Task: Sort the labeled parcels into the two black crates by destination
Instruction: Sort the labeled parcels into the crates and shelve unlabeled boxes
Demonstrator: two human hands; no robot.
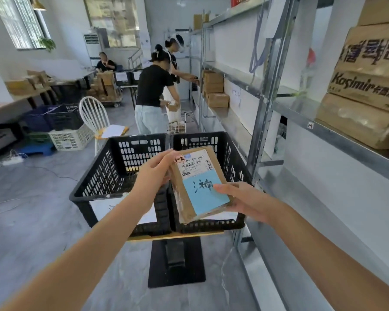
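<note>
My left hand [155, 173] grips the flat cardboard parcel [199, 176] by its upper left edge. My right hand [245, 200] holds its lower right corner, thumb on the smooth blue label [208, 194], above the slotted black crate [231, 153] at the bench's [177, 236] right end.

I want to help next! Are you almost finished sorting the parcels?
Looks like the start. Done: nothing I can see; the left black crate shows only a white sheet on its floor. In hand: the left hand and right hand hold one cardboard parcel with a blue note over the right black crate. Left: putting it in a crate; the right one's floor is mostly hidden.
</note>
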